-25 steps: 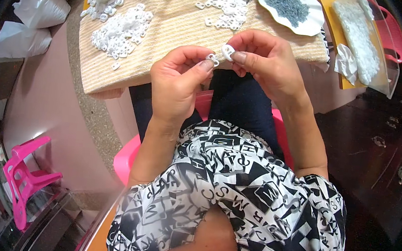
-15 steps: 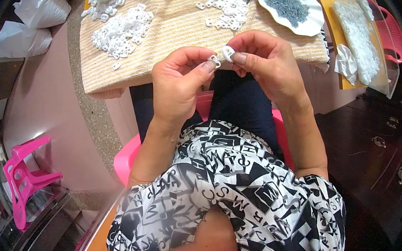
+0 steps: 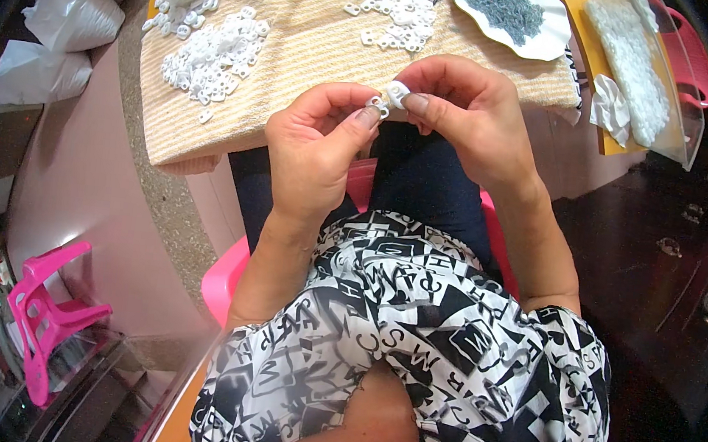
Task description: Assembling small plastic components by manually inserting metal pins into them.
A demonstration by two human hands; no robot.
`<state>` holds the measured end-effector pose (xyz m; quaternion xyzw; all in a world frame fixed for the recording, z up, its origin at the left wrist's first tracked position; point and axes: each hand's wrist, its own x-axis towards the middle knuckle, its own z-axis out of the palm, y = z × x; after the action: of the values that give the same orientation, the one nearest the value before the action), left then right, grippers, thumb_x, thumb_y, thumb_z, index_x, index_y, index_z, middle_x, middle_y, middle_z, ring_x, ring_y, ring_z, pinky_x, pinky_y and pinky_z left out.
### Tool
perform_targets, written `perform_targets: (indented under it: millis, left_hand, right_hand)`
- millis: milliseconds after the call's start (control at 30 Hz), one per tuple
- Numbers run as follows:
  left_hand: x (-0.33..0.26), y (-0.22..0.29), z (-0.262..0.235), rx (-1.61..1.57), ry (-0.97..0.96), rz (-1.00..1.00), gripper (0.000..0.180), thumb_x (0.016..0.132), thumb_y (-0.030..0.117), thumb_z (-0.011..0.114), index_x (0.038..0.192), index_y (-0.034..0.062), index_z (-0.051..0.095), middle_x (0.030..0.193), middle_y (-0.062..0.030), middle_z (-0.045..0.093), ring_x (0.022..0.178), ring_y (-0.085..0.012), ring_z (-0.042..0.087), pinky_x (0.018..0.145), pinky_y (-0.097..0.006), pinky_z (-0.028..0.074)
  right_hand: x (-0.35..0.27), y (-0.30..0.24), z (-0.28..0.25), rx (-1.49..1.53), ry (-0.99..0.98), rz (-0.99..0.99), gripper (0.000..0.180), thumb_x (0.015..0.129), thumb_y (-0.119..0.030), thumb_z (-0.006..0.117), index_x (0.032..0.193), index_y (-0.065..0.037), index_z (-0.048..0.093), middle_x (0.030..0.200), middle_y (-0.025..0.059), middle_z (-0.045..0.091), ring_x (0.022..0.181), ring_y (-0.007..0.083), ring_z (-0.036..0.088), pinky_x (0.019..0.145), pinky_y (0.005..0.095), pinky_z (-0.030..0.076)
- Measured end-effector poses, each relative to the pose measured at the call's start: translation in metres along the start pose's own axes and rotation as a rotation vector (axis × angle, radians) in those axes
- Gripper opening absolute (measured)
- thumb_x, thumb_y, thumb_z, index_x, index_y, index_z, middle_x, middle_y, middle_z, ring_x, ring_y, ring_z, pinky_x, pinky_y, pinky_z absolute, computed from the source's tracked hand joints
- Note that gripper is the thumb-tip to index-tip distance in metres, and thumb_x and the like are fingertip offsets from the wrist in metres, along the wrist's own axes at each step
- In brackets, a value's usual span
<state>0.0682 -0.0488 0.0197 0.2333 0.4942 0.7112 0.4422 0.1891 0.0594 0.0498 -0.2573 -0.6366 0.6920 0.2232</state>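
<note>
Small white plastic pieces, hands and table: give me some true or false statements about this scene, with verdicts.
1. Both hands pinch a small white plastic piece between them. True.
2. The left hand rests flat on the beige woven mat. False: it is raised, fingers on the piece.
3. A loose pile of white plastic pieces lies on the mat's left part. True.
4. The white scalloped plate holds red beads. False: it holds small grey bits.
5. The right hand holds scissors. False: only the white piece.
</note>
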Motion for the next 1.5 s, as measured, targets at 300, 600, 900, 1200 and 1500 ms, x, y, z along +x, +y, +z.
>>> perform_targets:
  millis: [300, 600, 900, 1200, 1500]
  left_hand:
    - [0.002, -0.005, 0.002, -0.046, -0.012, 0.066, 0.015, 0.078, 0.001, 0.060, 0.091, -0.0046, 0.059, 0.077, -0.0057, 0.061, 0.063, -0.0072, 0.055, 0.057, -0.017, 0.045]
    - [0.002, 0.000, 0.002, -0.086, -0.057, 0.048, 0.018, 0.076, 0.000, 0.061, 0.093, -0.0057, 0.058, 0.078, -0.0084, 0.062, 0.063, -0.0094, 0.057, 0.056, -0.019, 0.047]
    - [0.001, -0.003, 0.000, -0.059, -0.047, 0.022, 0.020, 0.080, -0.001, 0.055, 0.099, -0.0069, 0.054, 0.084, -0.0108, 0.059, 0.070, -0.0137, 0.055, 0.060, -0.023, 0.045]
    - [0.001, -0.004, 0.005, -0.032, 0.019, 0.107, 0.015, 0.082, 0.003, 0.056, 0.094, -0.0041, 0.056, 0.074, -0.0070, 0.060, 0.061, -0.0098, 0.056, 0.054, -0.019, 0.045]
    - [0.004, -0.004, 0.006, -0.098, 0.000, 0.071, 0.020, 0.079, -0.001, 0.058, 0.098, -0.0052, 0.054, 0.079, -0.0113, 0.061, 0.066, -0.0133, 0.058, 0.056, -0.022, 0.049]
  right_hand:
    - [0.000, 0.001, 0.003, 0.191, -0.049, -0.001, 0.015, 0.078, 0.003, 0.054, 0.093, 0.007, 0.055, 0.079, 0.0090, 0.061, 0.071, 0.0140, 0.060, 0.065, 0.0238, 0.050]
    - [-0.002, 0.000, 0.001, 0.281, -0.056, 0.040, 0.015, 0.078, 0.001, 0.055, 0.092, 0.007, 0.056, 0.080, 0.0099, 0.061, 0.072, 0.0144, 0.060, 0.066, 0.0246, 0.050]
    - [-0.002, 0.004, 0.006, -0.067, 0.139, -0.092, 0.015, 0.078, 0.000, 0.056, 0.093, 0.005, 0.057, 0.080, 0.0053, 0.060, 0.073, 0.0086, 0.056, 0.066, 0.0209, 0.047]
    - [-0.001, 0.015, 0.004, 0.373, 0.102, 0.035, 0.019, 0.079, -0.003, 0.057, 0.096, 0.004, 0.056, 0.082, 0.0053, 0.060, 0.072, 0.0074, 0.056, 0.059, 0.0196, 0.046]
    - [0.001, 0.020, 0.002, 0.373, 0.118, 0.050, 0.017, 0.078, -0.005, 0.058, 0.094, 0.003, 0.058, 0.077, 0.0048, 0.060, 0.064, 0.0073, 0.054, 0.055, 0.0174, 0.043]
